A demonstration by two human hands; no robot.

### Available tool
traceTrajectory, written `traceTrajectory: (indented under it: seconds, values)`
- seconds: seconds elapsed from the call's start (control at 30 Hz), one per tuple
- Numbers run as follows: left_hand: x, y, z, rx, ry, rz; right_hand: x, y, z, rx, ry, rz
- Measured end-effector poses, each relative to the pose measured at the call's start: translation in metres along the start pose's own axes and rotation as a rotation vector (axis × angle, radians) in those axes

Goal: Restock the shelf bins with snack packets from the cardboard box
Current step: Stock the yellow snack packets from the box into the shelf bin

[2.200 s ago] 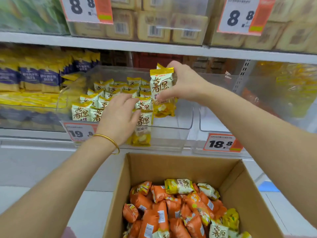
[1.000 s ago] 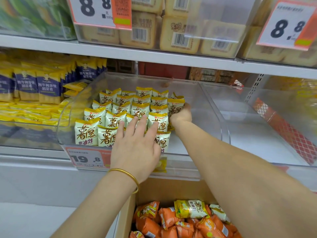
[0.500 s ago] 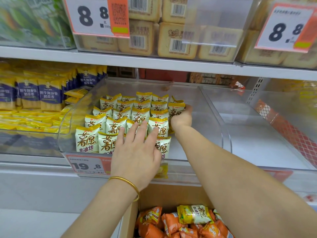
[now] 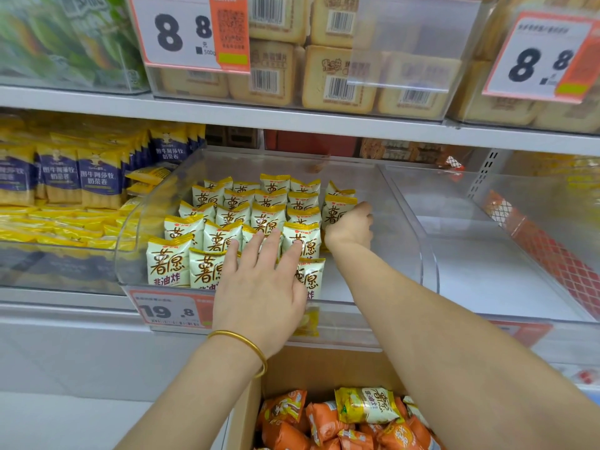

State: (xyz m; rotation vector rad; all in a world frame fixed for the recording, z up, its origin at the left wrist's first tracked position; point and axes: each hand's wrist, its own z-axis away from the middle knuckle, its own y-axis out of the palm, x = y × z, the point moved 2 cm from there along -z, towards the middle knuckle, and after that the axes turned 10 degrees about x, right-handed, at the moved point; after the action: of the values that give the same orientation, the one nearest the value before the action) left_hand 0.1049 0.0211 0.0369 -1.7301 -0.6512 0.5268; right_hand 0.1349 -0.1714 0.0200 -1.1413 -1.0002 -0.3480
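Your left hand point(image 4: 259, 287) has fingers flat, spread on yellow-white snack packets point(image 4: 207, 241) in the clear plastic bin point(image 4: 422, 254); press rows upright. Right hand point(image 4: 350, 225) curls at the rear packet point(image 4: 336, 211), grip unclear; seat it flush.

One wide-angle view from my head, facing forward and somewhat down, close up to the clear shelf bin point(image 4: 383, 241), cardboard box point(image 4: 324, 368) cut off at the bottom edge, upper shelf point(image 4: 292, 121) across the top
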Motion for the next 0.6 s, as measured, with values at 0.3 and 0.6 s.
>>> traceTrajectory:
  seconds: [0.3,0.6]
  values:
    - [0.001,0.001,0.000,0.012,-0.008,0.023,0.001,-0.008,-0.002,0.098,-0.077,0.127]
    - [0.001,0.001,0.000,0.014,-0.008,0.017,0.000,-0.002,-0.006,0.017,-0.014,-0.033]
